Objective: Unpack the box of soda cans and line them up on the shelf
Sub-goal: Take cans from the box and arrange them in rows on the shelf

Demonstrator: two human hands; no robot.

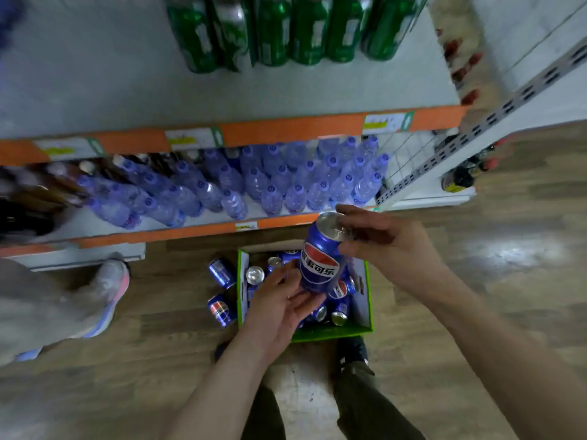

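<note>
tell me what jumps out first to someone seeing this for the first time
A blue soda can held up mid-frame above the green-edged box on the wooden floor: the right hand grips its silver top, the left hand cups its base. Behind it, rows of blue-capped water bottles fill the lower shelf, with green bottles on the shelf above. Two loose cans lie on the floor left of the box.

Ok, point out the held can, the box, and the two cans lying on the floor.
held can (319, 268), head view, on its logo.
box (330, 333), head view, on its green near wall.
floor cans (221, 272), head view, on the farther can's blue side.
</note>
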